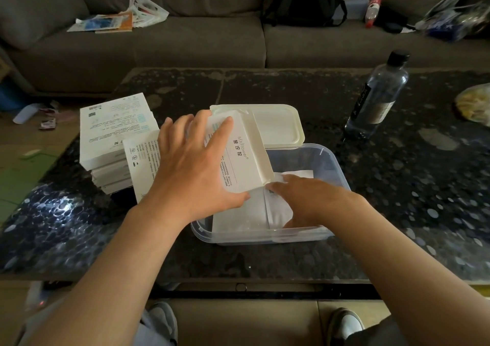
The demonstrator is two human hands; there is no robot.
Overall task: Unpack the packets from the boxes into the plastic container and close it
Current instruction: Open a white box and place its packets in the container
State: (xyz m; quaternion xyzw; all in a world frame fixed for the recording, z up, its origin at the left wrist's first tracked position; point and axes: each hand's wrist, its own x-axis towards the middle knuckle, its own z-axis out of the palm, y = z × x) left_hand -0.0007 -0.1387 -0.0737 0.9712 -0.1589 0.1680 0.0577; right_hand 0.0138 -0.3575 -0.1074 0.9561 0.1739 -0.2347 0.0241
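The left hand (191, 170) grips a white printed cardboard box (238, 154), tilted over the clear rectangular plastic container (334, 163). The right hand (310, 199) lies on the flat white packets (238, 218) inside; I cannot tell whether it pinches one. A stack of white boxes (111, 133) stands just left.

open box (238, 157): white, printed, tilted over container's 10 o'clock corner, open flap end low toward 5 o'clock | plastic container (332, 168): clear, rectangular, uncovered | packets (238, 217): white, flat, lying inside toward 7 o'clock | lid (278, 125): cream, flat, at container's 12 o'clock edge | stacked boxes (111, 133): white, piled at 9 o'clock
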